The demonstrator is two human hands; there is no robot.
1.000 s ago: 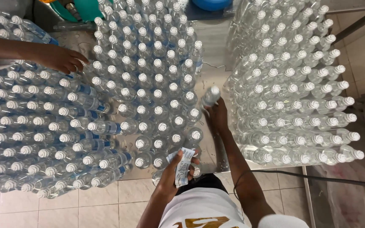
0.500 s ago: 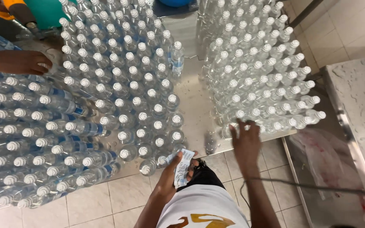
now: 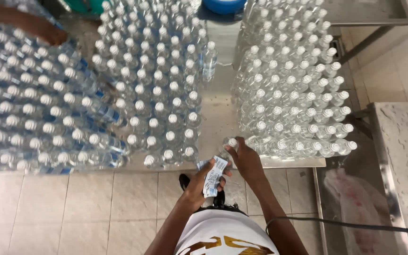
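nearest, the left hand point(image 3: 199, 184) grips a stack of labels point(image 3: 212, 175) over bare floor tiles point(image 3: 72, 208). the right hand point(image 3: 245, 158) closes on a bottle point(image 3: 228, 145) at the steel table's point(image 3: 223, 113) front edge, in the open lane between bottle blocks point(image 3: 152, 80). far left, another person's hand point(image 3: 43, 29) rests on bottles.

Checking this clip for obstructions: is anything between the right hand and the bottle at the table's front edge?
Nothing visible. The right hand already has its fingertips on the bottle, which stands in the open gap between two blocks of bottles. The left hand holds a stack of labels clear of it.
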